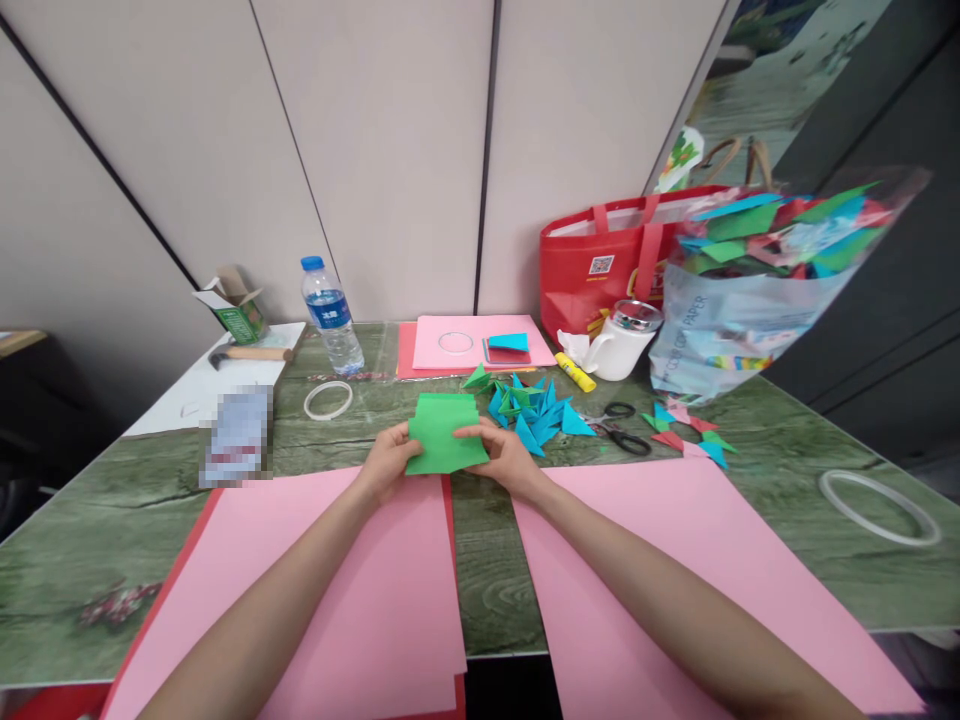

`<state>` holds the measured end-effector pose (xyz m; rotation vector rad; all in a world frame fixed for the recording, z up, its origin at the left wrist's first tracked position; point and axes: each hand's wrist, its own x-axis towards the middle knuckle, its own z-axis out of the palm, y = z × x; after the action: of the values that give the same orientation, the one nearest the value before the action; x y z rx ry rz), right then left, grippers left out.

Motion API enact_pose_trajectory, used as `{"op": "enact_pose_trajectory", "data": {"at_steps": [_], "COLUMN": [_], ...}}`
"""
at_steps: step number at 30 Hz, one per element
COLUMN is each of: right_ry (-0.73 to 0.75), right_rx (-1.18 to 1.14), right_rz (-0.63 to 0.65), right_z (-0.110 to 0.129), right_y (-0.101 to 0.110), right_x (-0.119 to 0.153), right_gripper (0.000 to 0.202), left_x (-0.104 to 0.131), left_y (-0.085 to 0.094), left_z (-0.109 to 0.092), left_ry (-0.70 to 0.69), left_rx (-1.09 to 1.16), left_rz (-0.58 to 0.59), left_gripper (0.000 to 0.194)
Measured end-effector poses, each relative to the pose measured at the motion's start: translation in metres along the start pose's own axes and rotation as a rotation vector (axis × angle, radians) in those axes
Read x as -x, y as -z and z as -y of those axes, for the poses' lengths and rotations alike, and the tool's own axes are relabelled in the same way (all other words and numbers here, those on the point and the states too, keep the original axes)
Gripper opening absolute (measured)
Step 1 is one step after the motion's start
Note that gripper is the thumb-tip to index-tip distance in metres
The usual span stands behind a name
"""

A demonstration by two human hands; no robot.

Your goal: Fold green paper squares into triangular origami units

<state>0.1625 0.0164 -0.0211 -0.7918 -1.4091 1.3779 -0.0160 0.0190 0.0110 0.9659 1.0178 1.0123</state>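
Observation:
Between my two hands is a green sheet of paper [446, 445], raised above the table, with a second green edge showing behind its top. My left hand [388, 462] pinches its left side, thumb in front. On the right side, my right hand [506, 455] grips it with fingers across the front. Just beyond lies a pile of blue and green folded paper pieces [536, 410]. Black-handled scissors [622, 425] rest to the right of that pile. Pink paper sheets [352, 590] lie under my left forearm, and more pink sheets [660, 540] under my right.
At the back stand a water bottle [332, 315], a white mug [622, 345], a red bag [585, 270] and a plastic bag of paper pieces [720, 320]. A glue stick [575, 372], a hammer [255, 353], a white ring [328, 400] and a folded paper ring [690, 432] lie around.

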Motion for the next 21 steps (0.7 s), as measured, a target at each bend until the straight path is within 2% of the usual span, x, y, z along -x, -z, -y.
{"op": "enact_pose_trajectory", "data": {"at_steps": [3,6,10,13,15,17,21], "right_ry": [-0.025,-0.114,-0.12,-0.087,-0.074,-0.059,0.02], "right_rx": [-0.016,-0.141,-0.259,-0.268,-0.232,-0.147,0.063], "right_rz": [-0.1,-0.161,-0.231,-0.255,-0.221,-0.174,-0.12], "right_z": [0.001,0.001,-0.001,0.0,0.003,0.005,0.008], "right_y": [-0.001,-0.002,-0.002,-0.002,-0.002,-0.002,-0.004], "right_x": [0.0,0.001,0.0,0.0,0.001,0.002,0.004], "right_gripper": [0.031,0.026,0.026,0.037,0.046,0.051,0.046], "left_x": [0.004,0.004,0.004,0.006,0.006,0.005,0.002], "left_y": [-0.001,0.0,0.0,-0.001,-0.001,0.0,0.001], "left_z": [-0.001,-0.001,0.0,0.001,0.003,0.006,0.009], "left_ry": [0.006,0.036,0.017,-0.064,-0.072,-0.064,-0.08], "left_rx": [-0.062,-0.024,0.082,0.078,0.024,-0.02,-0.04], "left_rz": [0.112,0.169,0.258,0.32,0.284,0.209,0.121], "left_gripper": [0.014,0.015,0.051,0.062,0.064,0.058,0.04]}}
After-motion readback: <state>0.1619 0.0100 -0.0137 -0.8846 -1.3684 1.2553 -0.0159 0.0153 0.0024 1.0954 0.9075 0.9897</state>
